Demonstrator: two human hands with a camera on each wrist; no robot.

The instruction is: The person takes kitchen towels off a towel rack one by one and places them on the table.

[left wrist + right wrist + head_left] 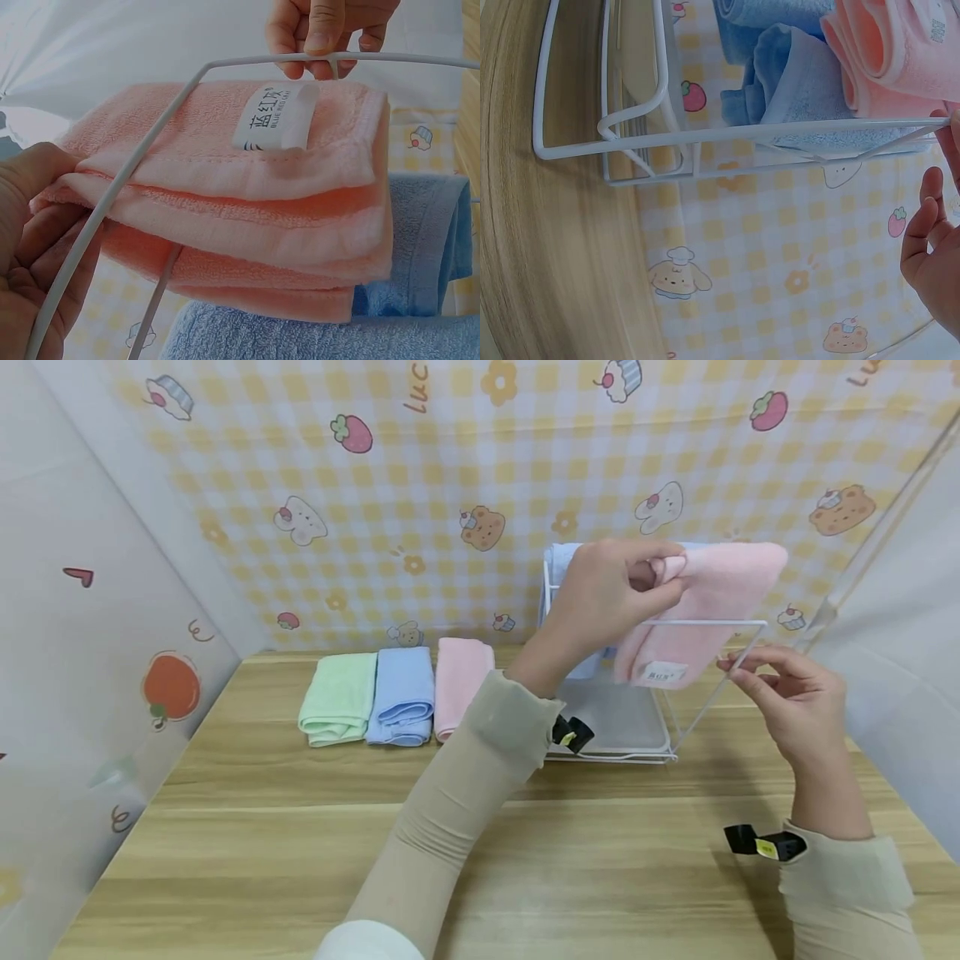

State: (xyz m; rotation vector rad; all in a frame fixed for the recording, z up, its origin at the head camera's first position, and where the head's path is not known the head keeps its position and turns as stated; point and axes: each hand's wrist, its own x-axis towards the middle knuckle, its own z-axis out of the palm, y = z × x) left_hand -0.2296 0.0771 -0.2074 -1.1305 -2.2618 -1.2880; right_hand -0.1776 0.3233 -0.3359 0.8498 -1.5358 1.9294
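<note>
Nearest the camera, toward seven o'clock: beige left sleeve (450, 785), leading up to the left hand (603, 585). Pinched there, one end between closed fingers: pink towel (723, 593), between two and three o'clock, behind the upper front wire of a white rack (731, 623) and above its tray (630, 718). At the towel's four o'clock: right hand (802, 702), fingers narrowed on a rack wire. Beside the towel, within the rack: blue terry cloth (409, 247). Toward nine o'clock, side by side on the desk (600, 877): green towel (341, 697), blue towel (403, 693), second pink towel (461, 681).

Probably partway along: blue terry cloth already placed, pink towel not yet released, three (all folded) apparently left outside.

Hard to make out: number of blue pieces inside, any support beneath the held towel. Partly hidden by left arm: rack's left side, second pink towel.
</note>
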